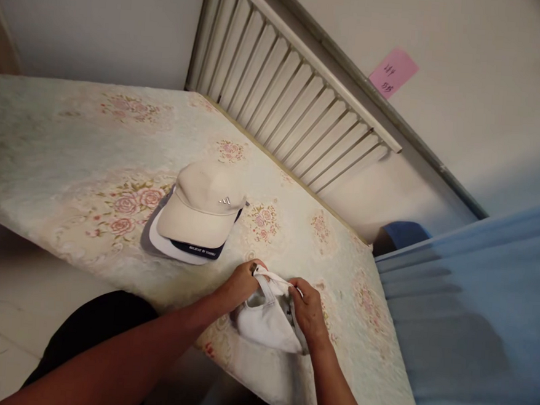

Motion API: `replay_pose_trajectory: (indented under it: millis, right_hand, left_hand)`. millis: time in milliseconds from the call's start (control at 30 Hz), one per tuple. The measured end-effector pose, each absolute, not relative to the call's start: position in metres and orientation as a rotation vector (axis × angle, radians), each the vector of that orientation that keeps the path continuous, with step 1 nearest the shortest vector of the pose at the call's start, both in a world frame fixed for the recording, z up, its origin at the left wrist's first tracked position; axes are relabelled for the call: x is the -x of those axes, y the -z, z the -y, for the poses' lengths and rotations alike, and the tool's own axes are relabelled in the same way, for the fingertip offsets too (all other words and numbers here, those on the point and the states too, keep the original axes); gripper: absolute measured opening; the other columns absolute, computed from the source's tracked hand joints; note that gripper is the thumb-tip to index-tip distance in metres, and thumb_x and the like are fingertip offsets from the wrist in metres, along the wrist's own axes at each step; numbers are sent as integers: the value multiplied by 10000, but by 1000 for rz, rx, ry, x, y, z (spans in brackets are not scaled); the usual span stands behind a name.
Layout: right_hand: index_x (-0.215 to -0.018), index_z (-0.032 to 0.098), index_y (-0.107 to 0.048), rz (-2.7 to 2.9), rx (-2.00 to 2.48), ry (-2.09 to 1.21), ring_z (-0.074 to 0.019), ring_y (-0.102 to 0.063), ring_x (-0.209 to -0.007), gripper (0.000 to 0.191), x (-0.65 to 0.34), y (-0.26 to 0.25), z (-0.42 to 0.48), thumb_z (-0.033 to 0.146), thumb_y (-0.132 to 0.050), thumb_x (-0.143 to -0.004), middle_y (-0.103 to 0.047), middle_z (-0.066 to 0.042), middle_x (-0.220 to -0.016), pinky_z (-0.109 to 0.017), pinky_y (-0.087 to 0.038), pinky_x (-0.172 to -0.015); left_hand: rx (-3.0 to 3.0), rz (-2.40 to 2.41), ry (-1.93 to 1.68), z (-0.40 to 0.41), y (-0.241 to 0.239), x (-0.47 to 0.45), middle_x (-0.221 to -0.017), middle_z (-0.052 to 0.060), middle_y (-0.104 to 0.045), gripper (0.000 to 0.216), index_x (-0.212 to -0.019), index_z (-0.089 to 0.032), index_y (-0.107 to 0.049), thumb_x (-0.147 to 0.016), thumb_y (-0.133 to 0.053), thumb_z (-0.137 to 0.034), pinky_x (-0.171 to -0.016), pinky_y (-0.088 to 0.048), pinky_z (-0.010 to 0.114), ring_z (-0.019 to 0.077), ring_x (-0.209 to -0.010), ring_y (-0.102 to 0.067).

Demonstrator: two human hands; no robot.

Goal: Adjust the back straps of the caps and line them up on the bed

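Observation:
A white cap (268, 323) lies at the near edge of a floral mattress (70, 145). My left hand (241, 284) pinches the cap's back strap at its left end. My right hand (307, 310) grips the strap and rim on the right side. Both hands are closed on the cap. Farther in on the mattress sits a stack of caps: a beige cap (202, 210) on top, a navy cap (202, 249) with white lettering under it, and a white brim (165, 244) at the bottom.
A slatted white headboard (287, 92) runs along the far side of the mattress. A pink sticky note (393, 72) is on the wall above. A blue fabric surface (475, 315) fills the right. Pale floor (8, 307) lies at the lower left.

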State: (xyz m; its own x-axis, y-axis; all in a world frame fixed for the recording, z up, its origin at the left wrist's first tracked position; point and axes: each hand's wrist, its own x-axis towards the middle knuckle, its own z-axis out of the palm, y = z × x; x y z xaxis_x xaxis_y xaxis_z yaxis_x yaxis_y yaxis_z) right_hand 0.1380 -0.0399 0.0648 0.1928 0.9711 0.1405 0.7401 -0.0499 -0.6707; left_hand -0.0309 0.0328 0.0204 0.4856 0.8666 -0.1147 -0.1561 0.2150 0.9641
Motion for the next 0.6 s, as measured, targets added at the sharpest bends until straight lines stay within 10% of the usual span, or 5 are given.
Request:
replay_pose_trajectory:
  millis: [600]
  right_hand:
    - [-691,186,-545,1469,1826,-889,-109,-372,-590,162,-132,-76,52,310,-514,-791,-420,57,-601,-230,-288,-551]
  left_hand:
    - [-1157,-721,-770,-37,-15,35,-653,-30,-513,56,-697,-179,-499,-651,-526,-163,-579,-377,222,114,-622,-475]
